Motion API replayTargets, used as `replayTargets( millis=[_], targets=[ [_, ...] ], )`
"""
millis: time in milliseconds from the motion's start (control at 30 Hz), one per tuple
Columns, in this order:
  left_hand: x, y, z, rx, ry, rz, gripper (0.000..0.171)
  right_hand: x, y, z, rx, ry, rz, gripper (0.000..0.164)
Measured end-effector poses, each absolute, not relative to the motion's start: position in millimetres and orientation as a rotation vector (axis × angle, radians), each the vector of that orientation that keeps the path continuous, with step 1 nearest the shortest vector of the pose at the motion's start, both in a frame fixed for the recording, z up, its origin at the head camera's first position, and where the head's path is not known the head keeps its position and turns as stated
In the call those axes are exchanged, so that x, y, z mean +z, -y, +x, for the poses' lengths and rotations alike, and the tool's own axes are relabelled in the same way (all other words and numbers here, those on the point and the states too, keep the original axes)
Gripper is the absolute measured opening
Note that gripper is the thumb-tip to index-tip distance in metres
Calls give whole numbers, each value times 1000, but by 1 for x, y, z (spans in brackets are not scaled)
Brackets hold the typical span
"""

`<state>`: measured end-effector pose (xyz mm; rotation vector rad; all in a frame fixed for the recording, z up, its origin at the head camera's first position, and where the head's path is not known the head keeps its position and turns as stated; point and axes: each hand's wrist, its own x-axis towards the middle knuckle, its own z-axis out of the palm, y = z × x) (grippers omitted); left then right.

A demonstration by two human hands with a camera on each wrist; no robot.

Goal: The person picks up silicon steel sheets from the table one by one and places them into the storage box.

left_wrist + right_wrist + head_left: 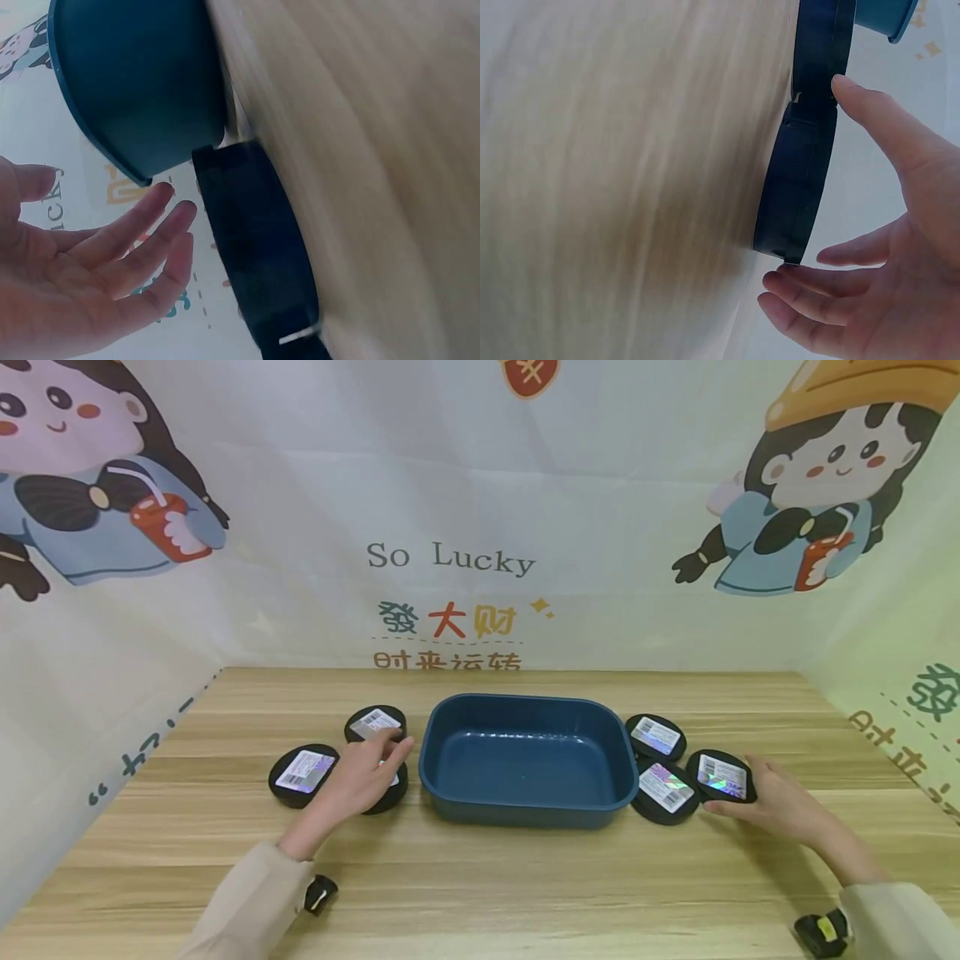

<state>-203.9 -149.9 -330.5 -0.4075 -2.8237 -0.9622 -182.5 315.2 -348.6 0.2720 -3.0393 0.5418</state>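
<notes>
In the head view, my left hand hovers with loosely extended fingers over a group of round black cases. One case lies partly hidden under it, a second is behind its fingers, and a third is to its left. The left wrist view shows a gap between the fingers and the nearest case. My right hand spreads thumb and fingers around the edge of a flat-lying black case. Two more labelled cases, one rear and one front, lie beside it.
A dark blue rectangular basin stands between the two groups, its inside visible from above. All rest on a wood-grain table. Printed cloth walls rise behind and at both sides.
</notes>
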Motion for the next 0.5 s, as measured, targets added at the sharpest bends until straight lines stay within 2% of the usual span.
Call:
replayTargets(
  millis=[200,400,500],
  targets=[
    [-333,143,-209,-914,2838,-414,40,-349,-314,-185,557,3065,240,87],
    [-335,137,-214,-832,2808,-470,28,-349,-316,-189,563,3108,229,73],
    [-335,133,-215,-832,2810,-460,27,-348,-318,-191,558,3137,218,65]
  ],
)
